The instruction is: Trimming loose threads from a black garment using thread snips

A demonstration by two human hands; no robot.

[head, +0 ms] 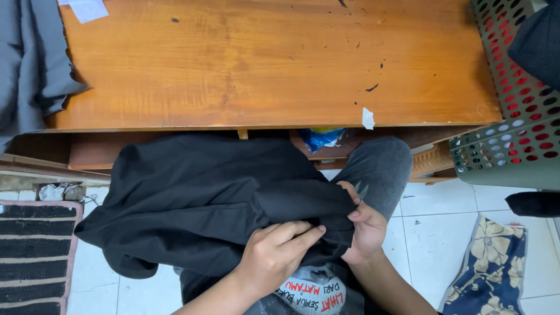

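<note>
Nearby, perforated basket (513,105) with dark cloth (539,41).

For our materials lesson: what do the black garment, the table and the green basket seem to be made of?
Black garment: woven cloth, matte, folding softly under both hands. Table: wood, probably varnished; orange grain with a glossy sheen. Green basket: likely moulded plastic, smooth with regular round holes.

Blue-yellow plastic packet (322,137) — under wooden table (262,64) edge.
</note>
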